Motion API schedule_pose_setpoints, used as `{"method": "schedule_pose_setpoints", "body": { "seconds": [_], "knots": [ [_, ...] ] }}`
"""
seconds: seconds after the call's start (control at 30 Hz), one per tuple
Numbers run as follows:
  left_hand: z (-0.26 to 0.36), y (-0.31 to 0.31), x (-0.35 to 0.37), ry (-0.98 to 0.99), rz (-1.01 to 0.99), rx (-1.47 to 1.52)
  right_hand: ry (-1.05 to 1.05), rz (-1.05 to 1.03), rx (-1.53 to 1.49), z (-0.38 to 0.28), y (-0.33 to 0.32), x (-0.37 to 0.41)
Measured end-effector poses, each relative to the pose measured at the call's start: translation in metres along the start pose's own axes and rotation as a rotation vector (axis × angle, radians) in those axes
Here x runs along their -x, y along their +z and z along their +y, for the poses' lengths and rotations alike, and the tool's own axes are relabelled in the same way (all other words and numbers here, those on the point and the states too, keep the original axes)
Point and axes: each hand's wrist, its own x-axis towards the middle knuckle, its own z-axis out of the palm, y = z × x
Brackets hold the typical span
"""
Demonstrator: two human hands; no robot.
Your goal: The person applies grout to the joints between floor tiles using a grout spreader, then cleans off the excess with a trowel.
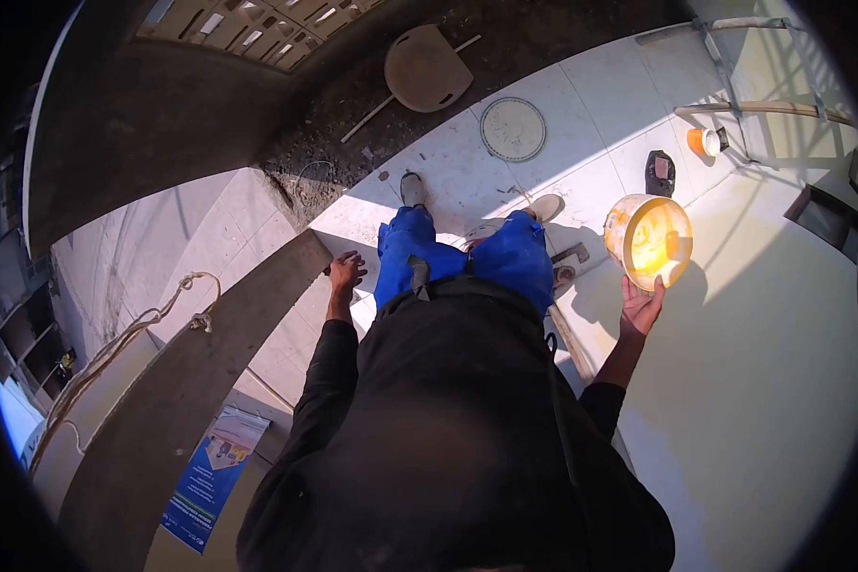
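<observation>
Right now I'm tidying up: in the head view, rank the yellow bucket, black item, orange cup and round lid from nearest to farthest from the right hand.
1. Yellow bucket: at the fingertips of the right hand.
2. Black item: just beyond the bucket.
3. Orange cup: farther, right of the black item.
4. Round lid: farthest, up and to the left.

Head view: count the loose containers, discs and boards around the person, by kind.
Yellow plastic bucket, at the right hand: 1
Small orange cup: 1
Round white disc: 1
Tan rounded board: 1
Total: 4
</observation>
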Motion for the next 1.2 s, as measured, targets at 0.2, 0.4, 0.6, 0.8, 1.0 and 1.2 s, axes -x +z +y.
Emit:
{"method": "schedule_pose_setpoints", "body": {
  "seconds": [0.2, 0.4, 0.6, 0.8, 1.0, 1.2],
  "knots": [
    [0.013, -0.105, -0.043, 0.111, 0.067, 0.132, 0.02, 0.039, 0.075, 0.073, 0.045, 0.08],
    [0.077, -0.127, -0.076, 0.158, 0.026, 0.03, 0.023, 0.059, 0.13, 0.094, 0.06, 0.139],
    [0.157, -0.088, -0.09, 0.372, -0.119, 0.094, 0.022, 0.053, 0.189, 0.085, 0.076, 0.157],
    [0.158, -0.066, -0.062, 0.408, -0.161, 0.086, -0.031, -0.065, 0.161, 0.065, 0.106, 0.131],
    [0.064, -0.071, -0.035, 0.126, -0.058, 0.061, 0.106, -0.194, 0.179, 0.052, 0.158, 0.075],
    [-0.01, -0.069, 0.006, -0.105, 0.1, 0.256, 0.154, -0.389, 0.291, 0.029, 0.235, 0.005]
  ]
}}
